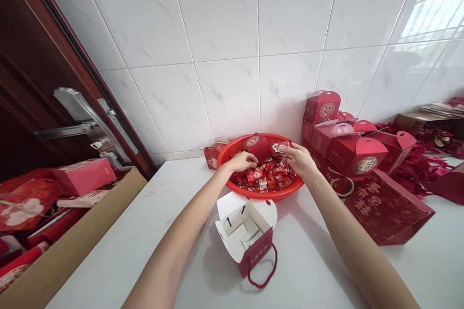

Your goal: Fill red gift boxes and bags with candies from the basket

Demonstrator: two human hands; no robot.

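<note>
A red plastic basket (270, 196) full of wrapped candies (279, 174) stands against the tiled wall. My right hand (299, 159) pinches a candy packet (282, 147) with a pale and red wrapper over the basket's right side. Over its left side, my left hand (243, 160) has its fingers curled down near the candies; whether anything sits between the fingertips is hidden. A small dark red box (257, 147) lies in the back of the basket, between my hands. Nearer to me, a red gift box (255, 251) with a rope handle stands with its flaps up, showing a white inside.
Red gift boxes (357, 152) are stacked at the right, with a larger red box (391, 207) in front. A carton (105, 212) of red packaging stands at the left, below a door handle (68, 130). Another small box (211, 157) touches the basket's left.
</note>
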